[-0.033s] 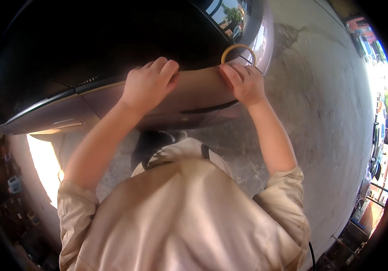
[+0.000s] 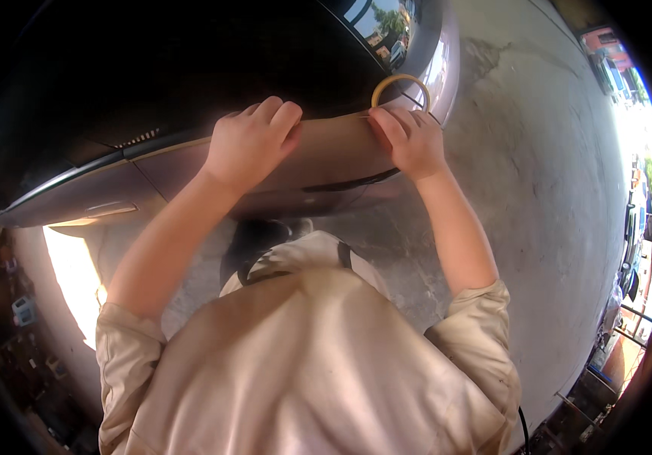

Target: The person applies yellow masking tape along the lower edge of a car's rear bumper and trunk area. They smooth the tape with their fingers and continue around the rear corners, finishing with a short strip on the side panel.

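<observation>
Hands: right hand [image 2: 411, 144] is closed, its thumb and fingers clamped on the near rim of a roll of tape; left hand [image 2: 250, 144] has its fingers bent and close together at the upper edge of the car body panel, but its fingertips are hidden, so I cannot tell if they pinch something.
Roll of tape [image 2: 398, 76]: yellowish ring, at the far side of the right hand, in front of the glossy curved bodywork.
Car body panel [image 2: 341, 152]: mauve-grey, reaching under both hands; thin tan line [image 2: 337, 117] follows its edge between them, too fine to identify.
Door handle [image 2: 111, 206]: on the same car side, to the left of the left forearm.
Car window [image 2: 386, 30]: beyond the roll, reflecting a tree.
Shirt: beige shirt [image 2: 326, 364] of the person, with sleeves to the elbows.
Floor: grey concrete floor [image 2: 546, 197], stained, at the right.
Left rim: bluish-white jug [image 2: 25, 310] among dark clutter.
Right rim: parked vehicle [image 2: 610, 76] in bright daylight.
</observation>
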